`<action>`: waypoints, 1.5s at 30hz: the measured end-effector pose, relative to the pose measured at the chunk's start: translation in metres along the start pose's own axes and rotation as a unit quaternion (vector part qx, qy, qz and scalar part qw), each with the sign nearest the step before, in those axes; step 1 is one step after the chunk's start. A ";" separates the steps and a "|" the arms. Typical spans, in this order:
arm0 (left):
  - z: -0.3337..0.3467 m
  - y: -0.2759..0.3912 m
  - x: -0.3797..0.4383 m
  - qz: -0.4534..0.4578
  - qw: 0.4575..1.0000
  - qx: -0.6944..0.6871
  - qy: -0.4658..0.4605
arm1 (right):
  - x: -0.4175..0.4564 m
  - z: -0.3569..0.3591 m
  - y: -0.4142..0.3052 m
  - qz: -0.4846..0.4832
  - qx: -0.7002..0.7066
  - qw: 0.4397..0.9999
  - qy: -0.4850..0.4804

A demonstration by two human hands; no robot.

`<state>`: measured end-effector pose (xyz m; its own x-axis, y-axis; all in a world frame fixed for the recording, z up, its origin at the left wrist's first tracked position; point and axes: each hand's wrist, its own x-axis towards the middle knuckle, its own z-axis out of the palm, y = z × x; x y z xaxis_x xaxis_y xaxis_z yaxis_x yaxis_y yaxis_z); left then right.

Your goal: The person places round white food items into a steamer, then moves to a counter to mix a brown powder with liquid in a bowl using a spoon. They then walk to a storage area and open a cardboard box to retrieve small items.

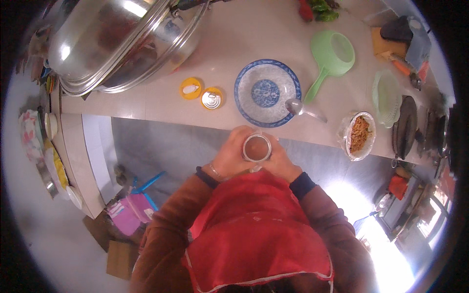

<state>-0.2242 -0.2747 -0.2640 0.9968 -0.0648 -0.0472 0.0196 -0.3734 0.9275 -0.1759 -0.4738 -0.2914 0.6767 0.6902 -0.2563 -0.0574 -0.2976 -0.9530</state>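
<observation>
Between both palms, close against the red apron (256,223), I hold a round container (257,147) with a pale rim. Its mouth faces up and brownish contents show inside. My left hand (228,155) wraps its left side and my right hand (283,161) its right. The fingers partly hide the container's walls. Just beyond the hands, a blue-and-white plate (249,86) rests near the counter's front edge. A metal spoon (294,106) leans on its right rim, handle on the counter. Left of the plate lie a yellow lid (185,96) and a silver pull-tab lid ringed in yellow (211,99).
A large lidded steel pan (146,78) fills the back left. To the right are a green ladle (324,55), a plastic-lined bowl of shredded food (359,135), a pale green dish (387,99) and a dark pan (406,126). A pink dustpan-like object (130,216) stands low left.
</observation>
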 end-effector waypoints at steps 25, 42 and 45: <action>-0.013 0.028 0.029 -0.250 0.968 -0.025 0.000 | -0.002 -0.015 -0.016 0.084 0.117 0.990 -0.011; -0.039 0.042 0.062 -0.448 0.783 -0.412 -0.129 | 0.005 -0.018 -0.053 0.219 0.492 0.842 -0.035; -0.048 0.055 0.074 -0.461 0.776 -0.407 -0.139 | 0.013 -0.020 -0.070 0.231 0.541 0.808 -0.016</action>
<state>-0.1451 -0.2560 -0.1983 0.4763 -0.3565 -0.8038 0.8702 0.3225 0.3726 -0.1480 -0.4568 -0.2244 0.3807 0.6923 -0.6131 -0.9192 0.2109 -0.3326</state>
